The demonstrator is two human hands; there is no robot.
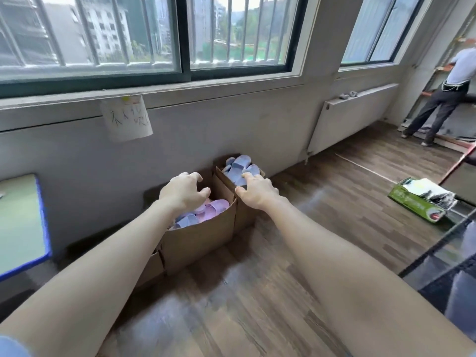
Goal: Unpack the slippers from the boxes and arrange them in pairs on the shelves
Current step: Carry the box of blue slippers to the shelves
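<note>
Half-curled empty fingers (192,177) over slipper boxes (201,237)

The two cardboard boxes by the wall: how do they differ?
The near box holds pink and blue slippers; the far box shows only blue slippers. The left hand is over the near box, the right hand at the far box. Both are open brown cardboard, on the floor.

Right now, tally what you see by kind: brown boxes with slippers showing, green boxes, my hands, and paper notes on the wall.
Brown boxes with slippers showing: 2, the near box and the far box
Green box: 1
Hands: 2, the left hand and the right hand
Paper note: 1
Total: 6
</note>
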